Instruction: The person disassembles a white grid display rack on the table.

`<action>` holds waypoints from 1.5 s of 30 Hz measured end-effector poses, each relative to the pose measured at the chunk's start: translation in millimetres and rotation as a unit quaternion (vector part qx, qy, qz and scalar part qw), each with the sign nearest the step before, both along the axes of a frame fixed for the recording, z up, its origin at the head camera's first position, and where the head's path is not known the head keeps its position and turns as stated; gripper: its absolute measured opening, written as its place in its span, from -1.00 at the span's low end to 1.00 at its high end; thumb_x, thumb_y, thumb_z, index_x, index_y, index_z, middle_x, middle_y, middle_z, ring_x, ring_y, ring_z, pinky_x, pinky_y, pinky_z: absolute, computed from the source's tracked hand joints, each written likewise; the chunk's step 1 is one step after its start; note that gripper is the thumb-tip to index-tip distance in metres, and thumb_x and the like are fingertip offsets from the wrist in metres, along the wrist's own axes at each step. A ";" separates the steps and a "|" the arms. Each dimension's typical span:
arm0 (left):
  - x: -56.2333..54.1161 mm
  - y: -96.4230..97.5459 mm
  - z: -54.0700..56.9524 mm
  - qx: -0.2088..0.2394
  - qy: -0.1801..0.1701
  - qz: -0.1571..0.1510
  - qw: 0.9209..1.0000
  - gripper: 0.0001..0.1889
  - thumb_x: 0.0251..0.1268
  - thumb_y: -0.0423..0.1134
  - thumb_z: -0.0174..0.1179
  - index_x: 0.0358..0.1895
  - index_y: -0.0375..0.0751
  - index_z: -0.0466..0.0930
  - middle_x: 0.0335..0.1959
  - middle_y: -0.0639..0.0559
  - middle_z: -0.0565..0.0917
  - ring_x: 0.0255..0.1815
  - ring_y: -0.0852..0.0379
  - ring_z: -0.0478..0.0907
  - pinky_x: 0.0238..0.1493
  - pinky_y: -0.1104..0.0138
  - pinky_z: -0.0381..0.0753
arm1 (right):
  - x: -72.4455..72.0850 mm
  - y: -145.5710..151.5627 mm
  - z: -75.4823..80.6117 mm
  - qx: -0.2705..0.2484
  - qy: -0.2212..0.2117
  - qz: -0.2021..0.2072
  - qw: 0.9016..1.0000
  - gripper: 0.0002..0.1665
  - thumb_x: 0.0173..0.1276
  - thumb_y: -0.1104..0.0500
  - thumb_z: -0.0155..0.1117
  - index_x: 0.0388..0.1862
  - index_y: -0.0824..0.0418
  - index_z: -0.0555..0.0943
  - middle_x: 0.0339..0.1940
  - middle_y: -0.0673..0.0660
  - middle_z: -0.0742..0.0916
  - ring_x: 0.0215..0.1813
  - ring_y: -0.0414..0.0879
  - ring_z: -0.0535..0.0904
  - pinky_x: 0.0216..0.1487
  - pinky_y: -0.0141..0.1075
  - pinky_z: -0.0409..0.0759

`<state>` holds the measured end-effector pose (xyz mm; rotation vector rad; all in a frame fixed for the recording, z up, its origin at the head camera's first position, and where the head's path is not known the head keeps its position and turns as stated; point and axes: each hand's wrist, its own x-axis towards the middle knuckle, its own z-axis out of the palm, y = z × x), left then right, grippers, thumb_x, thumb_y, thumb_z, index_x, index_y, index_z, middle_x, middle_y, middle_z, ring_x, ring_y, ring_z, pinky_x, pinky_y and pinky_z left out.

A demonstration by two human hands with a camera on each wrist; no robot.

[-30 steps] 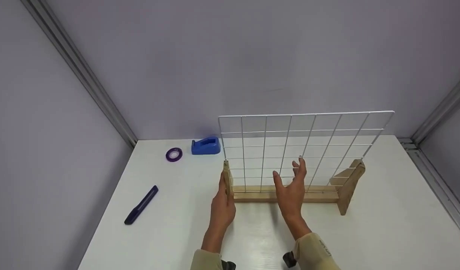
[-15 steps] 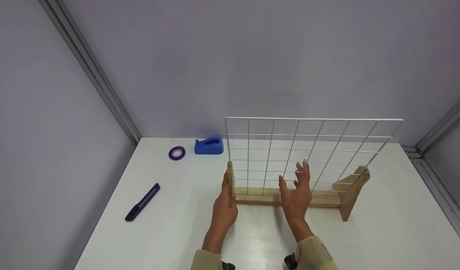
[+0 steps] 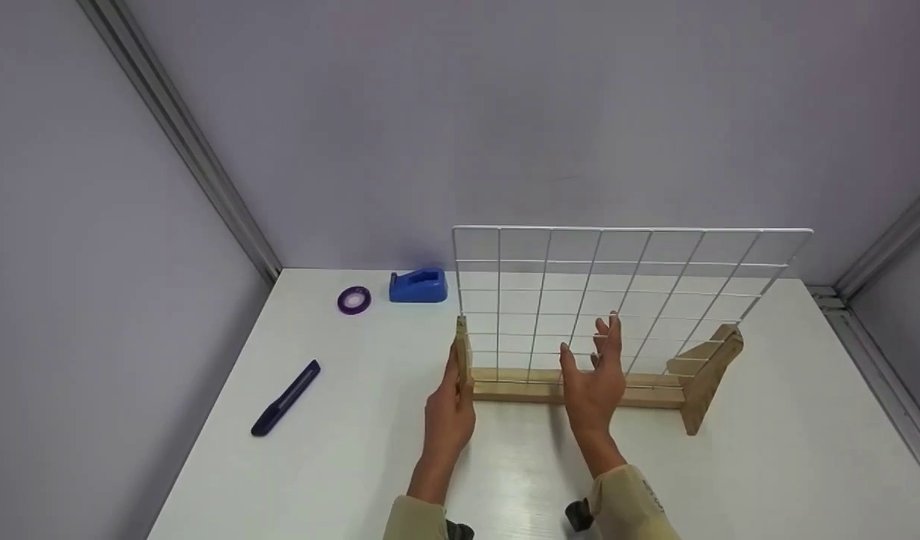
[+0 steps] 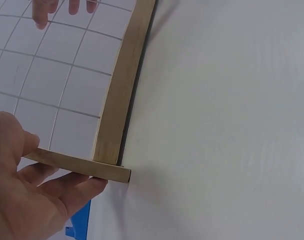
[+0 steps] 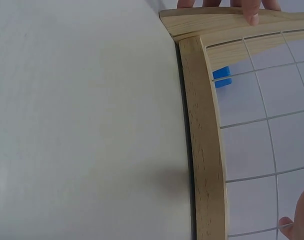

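- The white table (image 3: 332, 480) lay beneath everything, its back edge along the wall (image 3: 505, 135).
- On it, right of centre in the head view, stood the wood-and-wire rack (image 3: 520, 381). Steadying it well seemed to call for an even grip on the left end panel (image 4: 77, 164) and no shove on the thin wires. Its long axis — the base bar (image 5: 205, 135) — ran left to right, roughly parallel to the back edge; the wire grid (image 3: 584, 291) rose upward, apparently leaning wallward.
- The left hand (image 3: 449, 416) gripped that panel, thumb inside, fingers outside.
- The right hand (image 3: 595, 386) was spread before the grid, fingers loosely bent, gripping nothing; fingertip contact I could not tell.
- The blue tape dispenser (image 3: 419, 287) stood near the back edge.
- The dark blue pen-shaped tool (image 3: 285, 398) lay aslant, leftward.
- The purple tape roll (image 3: 341, 300) lay beside the dispenser.
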<state>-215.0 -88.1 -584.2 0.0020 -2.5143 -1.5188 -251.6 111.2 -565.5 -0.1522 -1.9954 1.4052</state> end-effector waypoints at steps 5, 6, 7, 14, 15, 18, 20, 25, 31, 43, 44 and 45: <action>2.0 0.7 -1.7 0.019 0.014 0.017 1.000 -0.36 0.60 -0.28 0.03 0.64 0.06 0.07 0.45 -0.29 0.43 0.38 -0.21 0.50 0.29 -0.05 0.59 | 0.2 0.2 1.3 0.001 -0.003 0.001 1.000 0.04 0.32 0.23 0.47 0.66 -0.06 0.14 0.48 0.11 0.54 0.40 0.12 0.53 0.37 -0.01 0.55; 2.2 1.4 -1.7 0.019 0.016 0.020 0.999 -0.35 0.59 -0.29 0.03 0.64 0.06 0.07 0.44 -0.29 0.43 0.38 -0.21 0.50 0.29 -0.05 0.60 | 0.2 0.2 1.3 0.001 -0.002 0.001 1.000 0.05 0.31 0.24 0.47 0.66 -0.06 0.14 0.48 0.11 0.54 0.40 0.11 0.53 0.37 -0.01 0.55; 2.2 2.1 -1.8 0.018 0.016 0.023 0.999 -0.36 0.59 -0.29 0.03 0.64 0.06 0.08 0.45 -0.29 0.43 0.38 -0.20 0.50 0.28 -0.04 0.60 | 0.1 0.3 1.2 0.000 -0.002 0.001 1.000 0.05 0.31 0.24 0.47 0.66 -0.06 0.13 0.48 0.10 0.54 0.40 0.12 0.53 0.37 0.00 0.55; 2.2 7.4 -2.9 0.000 0.013 0.040 0.999 -0.35 0.58 -0.32 0.03 0.63 0.04 0.09 0.44 -0.26 0.45 0.34 -0.20 0.54 0.27 -0.05 0.60 | 0.3 2.0 1.1 -0.006 -0.002 0.005 1.000 0.06 0.31 0.24 0.47 0.66 -0.06 0.12 0.49 0.09 0.54 0.39 0.08 0.54 0.36 0.03 0.54; 1.9 8.0 -3.0 0.000 0.012 0.040 0.999 -0.35 0.59 -0.32 0.03 0.64 0.05 0.08 0.44 -0.26 0.45 0.34 -0.20 0.54 0.27 -0.06 0.60 | 0.4 2.5 1.0 -0.008 -0.002 0.004 1.000 0.06 0.31 0.24 0.47 0.66 -0.06 0.12 0.49 0.08 0.54 0.39 0.08 0.54 0.35 0.02 0.54; 2.0 8.4 -2.8 -0.005 0.009 0.040 0.999 -0.35 0.60 -0.30 0.02 0.64 0.06 0.06 0.43 -0.27 0.45 0.32 -0.21 0.55 0.26 -0.06 0.61 | 0.2 2.2 1.5 -0.010 -0.003 0.000 1.000 0.05 0.31 0.23 0.47 0.66 -0.02 0.13 0.49 0.08 0.54 0.40 0.06 0.54 0.36 -0.02 0.54; 1.7 8.8 -2.9 -0.010 0.011 0.041 0.999 -0.36 0.60 -0.30 0.01 0.64 0.02 0.06 0.42 -0.29 0.46 0.31 -0.21 0.56 0.25 -0.06 0.62 | -0.2 2.1 1.9 -0.013 -0.002 0.000 1.000 0.04 0.31 0.23 0.47 0.66 -0.01 0.13 0.49 0.09 0.54 0.41 0.06 0.53 0.37 -0.03 0.53; 1.6 9.2 -2.7 -0.010 0.024 0.045 0.999 -0.36 0.55 -0.39 0.04 0.62 -0.10 0.12 0.39 -0.35 0.49 0.29 -0.24 0.57 0.21 -0.06 0.64 | -0.9 0.4 2.2 -0.021 -0.004 0.009 1.000 0.04 0.33 0.25 0.45 0.67 0.00 0.11 0.51 0.13 0.51 0.47 0.15 0.47 0.41 0.04 0.50; 2.0 9.3 -3.0 -0.014 0.020 0.051 0.998 -0.36 0.56 -0.37 0.04 0.62 -0.09 0.12 0.39 -0.33 0.49 0.29 -0.22 0.58 0.22 -0.05 0.63 | 0.8 -1.3 2.8 -0.023 -0.010 0.007 1.000 0.04 0.34 0.24 0.44 0.67 -0.03 0.11 0.52 0.10 0.50 0.47 0.15 0.47 0.42 0.02 0.50; 0.8 13.3 -2.3 -0.020 0.017 0.061 0.998 -0.35 0.55 -0.38 0.04 0.62 -0.05 0.12 0.43 -0.24 0.47 0.30 -0.14 0.58 0.23 0.02 0.64 | -2.2 4.1 14.7 -0.015 0.002 0.006 1.000 0.04 0.34 0.23 0.44 0.67 -0.06 0.10 0.52 0.12 0.50 0.43 0.12 0.51 0.35 0.03 0.56; 0.8 13.3 -2.8 -0.021 0.016 0.062 0.998 -0.36 0.56 -0.38 0.04 0.62 -0.05 0.12 0.44 -0.23 0.46 0.30 -0.13 0.58 0.24 0.03 0.64 | -2.3 3.9 15.9 -0.010 0.004 0.007 1.000 0.04 0.34 0.23 0.44 0.67 -0.03 0.11 0.52 0.12 0.50 0.43 0.13 0.51 0.35 0.03 0.56; 1.0 13.2 -3.4 -0.021 0.016 0.063 0.998 -0.36 0.56 -0.37 0.04 0.62 -0.05 0.12 0.44 -0.23 0.46 0.31 -0.13 0.57 0.24 0.03 0.63 | -2.1 3.7 16.9 -0.005 0.006 0.007 1.000 0.03 0.34 0.23 0.44 0.67 -0.01 0.12 0.51 0.13 0.51 0.43 0.13 0.51 0.35 0.03 0.56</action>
